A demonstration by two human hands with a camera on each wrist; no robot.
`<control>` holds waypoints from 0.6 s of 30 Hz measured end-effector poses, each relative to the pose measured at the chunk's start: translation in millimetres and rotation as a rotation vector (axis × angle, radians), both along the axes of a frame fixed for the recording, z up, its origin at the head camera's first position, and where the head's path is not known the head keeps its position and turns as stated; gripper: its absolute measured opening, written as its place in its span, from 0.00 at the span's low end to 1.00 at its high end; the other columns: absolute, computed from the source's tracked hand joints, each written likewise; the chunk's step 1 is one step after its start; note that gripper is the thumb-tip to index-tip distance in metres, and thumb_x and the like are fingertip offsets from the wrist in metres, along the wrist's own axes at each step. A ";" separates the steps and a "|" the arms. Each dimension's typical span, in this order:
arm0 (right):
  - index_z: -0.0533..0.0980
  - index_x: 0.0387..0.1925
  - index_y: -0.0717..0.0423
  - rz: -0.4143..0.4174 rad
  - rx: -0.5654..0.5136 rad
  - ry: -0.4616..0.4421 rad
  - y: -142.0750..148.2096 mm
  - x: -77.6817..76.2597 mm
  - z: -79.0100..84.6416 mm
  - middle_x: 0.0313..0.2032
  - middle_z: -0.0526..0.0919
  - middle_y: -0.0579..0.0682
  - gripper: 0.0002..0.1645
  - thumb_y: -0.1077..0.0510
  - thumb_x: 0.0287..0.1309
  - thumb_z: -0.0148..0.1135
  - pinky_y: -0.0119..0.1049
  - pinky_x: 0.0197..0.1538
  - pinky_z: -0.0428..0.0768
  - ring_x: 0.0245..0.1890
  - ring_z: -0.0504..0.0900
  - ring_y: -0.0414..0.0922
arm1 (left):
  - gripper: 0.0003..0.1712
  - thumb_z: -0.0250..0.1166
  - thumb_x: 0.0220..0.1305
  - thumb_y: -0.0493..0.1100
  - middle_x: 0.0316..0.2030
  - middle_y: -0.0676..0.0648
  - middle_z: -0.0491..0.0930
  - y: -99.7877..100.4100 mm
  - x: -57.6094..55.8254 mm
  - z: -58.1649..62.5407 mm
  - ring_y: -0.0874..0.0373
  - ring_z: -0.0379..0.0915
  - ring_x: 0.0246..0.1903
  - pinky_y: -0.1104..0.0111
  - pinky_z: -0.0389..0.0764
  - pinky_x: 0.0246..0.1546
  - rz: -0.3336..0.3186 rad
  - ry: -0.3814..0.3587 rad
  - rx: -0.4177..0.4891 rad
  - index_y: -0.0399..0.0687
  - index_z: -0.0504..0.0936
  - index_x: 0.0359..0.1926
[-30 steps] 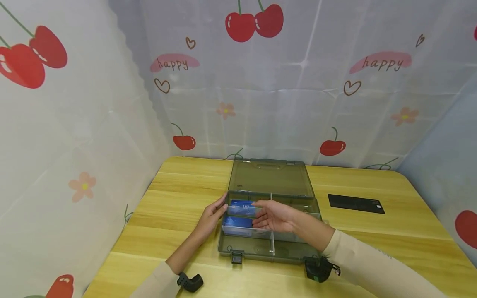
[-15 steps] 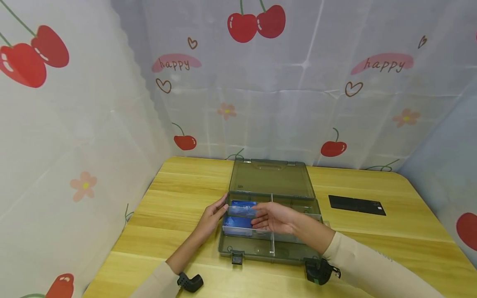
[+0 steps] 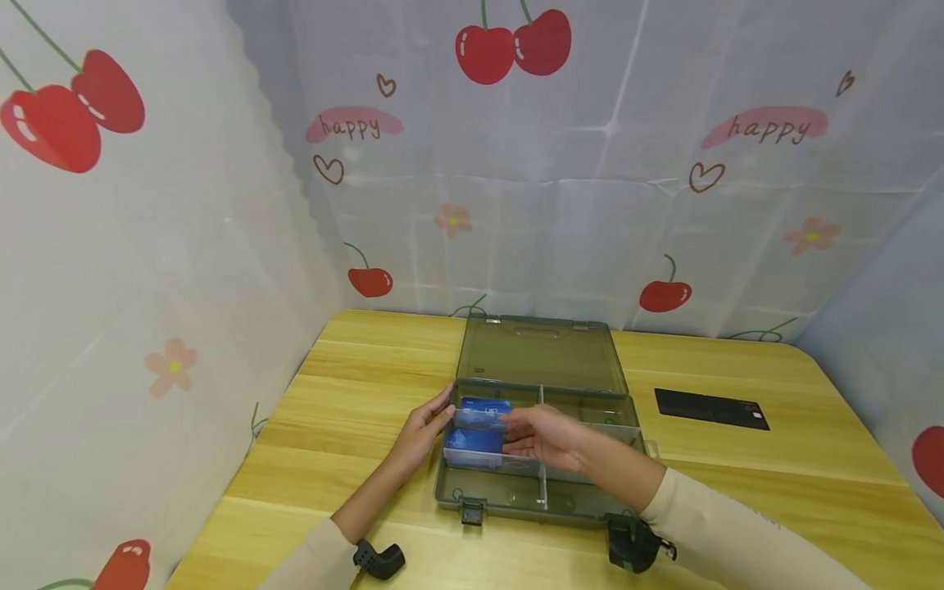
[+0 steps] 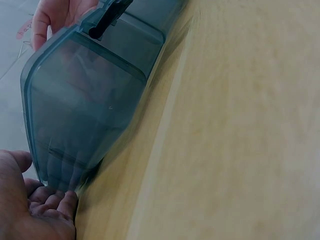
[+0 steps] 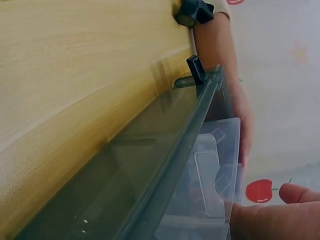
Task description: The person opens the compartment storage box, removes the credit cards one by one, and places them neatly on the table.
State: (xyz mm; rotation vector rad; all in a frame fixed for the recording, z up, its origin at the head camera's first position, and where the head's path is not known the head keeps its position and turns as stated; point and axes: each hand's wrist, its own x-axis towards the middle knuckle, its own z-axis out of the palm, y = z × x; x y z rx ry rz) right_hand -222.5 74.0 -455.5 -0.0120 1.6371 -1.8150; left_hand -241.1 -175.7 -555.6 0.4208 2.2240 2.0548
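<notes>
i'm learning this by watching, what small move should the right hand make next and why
Perhaps nudge the nearer blue pack left with the right hand: its fingertips are at the pack's right end, and the left hand rests against the left side of the compartment box, likely bracing it.

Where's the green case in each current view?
Head: green case lower middle, lid open.
Left wrist: upper left; left side wall showing.
Right wrist: lower middle; front wall runs diagonally.
Shared landmark: left hand, by the case in all three.
</notes>
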 end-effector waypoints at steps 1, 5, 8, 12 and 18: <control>0.60 0.63 0.81 0.008 0.000 0.004 1.1 -0.1 0.6 0.57 0.66 0.75 0.31 0.60 0.71 0.52 0.57 0.71 0.67 0.55 0.74 0.61 | 0.34 0.55 0.79 0.49 0.78 0.45 0.53 0.1 -0.1 0.3 0.44 0.54 0.74 0.53 0.65 0.69 -0.001 0.000 0.001 0.41 0.58 0.78; 0.59 0.64 0.83 0.037 0.000 0.016 4.8 -1.5 1.1 0.59 0.68 0.77 0.31 0.60 0.74 0.49 0.57 0.71 0.68 0.56 0.75 0.61 | 0.34 0.55 0.79 0.49 0.78 0.44 0.53 -0.5 -0.6 0.2 0.44 0.54 0.74 0.53 0.65 0.69 0.001 0.000 -0.004 0.41 0.58 0.78; 0.61 0.63 0.82 0.047 -0.007 0.024 5.7 -2.6 -0.6 0.55 0.72 0.72 0.28 0.60 0.75 0.48 0.55 0.70 0.70 0.52 0.78 0.57 | 0.34 0.55 0.79 0.49 0.78 0.44 0.53 -0.9 -0.8 -0.5 0.43 0.55 0.74 0.52 0.65 0.69 0.000 -0.001 -0.011 0.42 0.58 0.78; 0.65 0.59 0.81 0.054 -0.019 0.032 5.6 -4.2 -3.6 0.48 0.77 0.64 0.24 0.61 0.75 0.49 0.52 0.68 0.74 0.48 0.80 0.53 | 0.34 0.54 0.79 0.49 0.78 0.42 0.53 -0.3 -0.4 -0.5 0.42 0.54 0.74 0.51 0.65 0.69 0.002 0.006 -0.015 0.41 0.58 0.78; 0.67 0.58 0.82 0.054 -0.004 0.043 5.9 -6.7 -4.3 0.43 0.81 0.61 0.24 0.62 0.74 0.49 0.48 0.63 0.79 0.43 0.83 0.48 | 0.31 0.53 0.80 0.44 0.77 0.45 0.55 1.2 0.8 1.8 0.46 0.54 0.74 0.53 0.65 0.69 0.010 -0.012 -0.003 0.42 0.59 0.78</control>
